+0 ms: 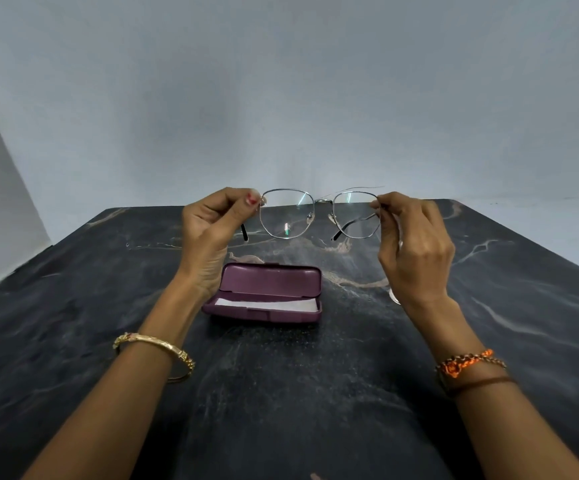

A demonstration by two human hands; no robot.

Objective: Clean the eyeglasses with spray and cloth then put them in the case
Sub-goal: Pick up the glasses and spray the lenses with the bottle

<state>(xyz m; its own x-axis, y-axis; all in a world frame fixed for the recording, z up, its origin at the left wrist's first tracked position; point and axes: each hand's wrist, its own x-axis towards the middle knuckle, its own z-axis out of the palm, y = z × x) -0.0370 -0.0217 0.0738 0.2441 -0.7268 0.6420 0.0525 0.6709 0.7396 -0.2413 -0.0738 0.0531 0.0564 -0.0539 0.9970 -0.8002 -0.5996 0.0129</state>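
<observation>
Thin metal-framed eyeglasses [320, 213] hang in the air above the table, lenses facing me. My left hand [212, 226] pinches the frame's left corner, and my right hand [414, 244] pinches the right corner. Both temple arms are partly folded behind the lenses. Below the glasses a purple hard case [269, 278] lies open on the table, lid tilted back, with a white cloth [267, 304] lying flat inside its tray. A small clear object [394, 296] peeks out from behind my right wrist; I cannot tell what it is.
The dark marble table [281, 393] has pale veins and ends at a far edge just behind the glasses. A plain grey wall [288, 98] stands beyond. I wear a gold bangle on the left wrist and orange and brown threads on the right.
</observation>
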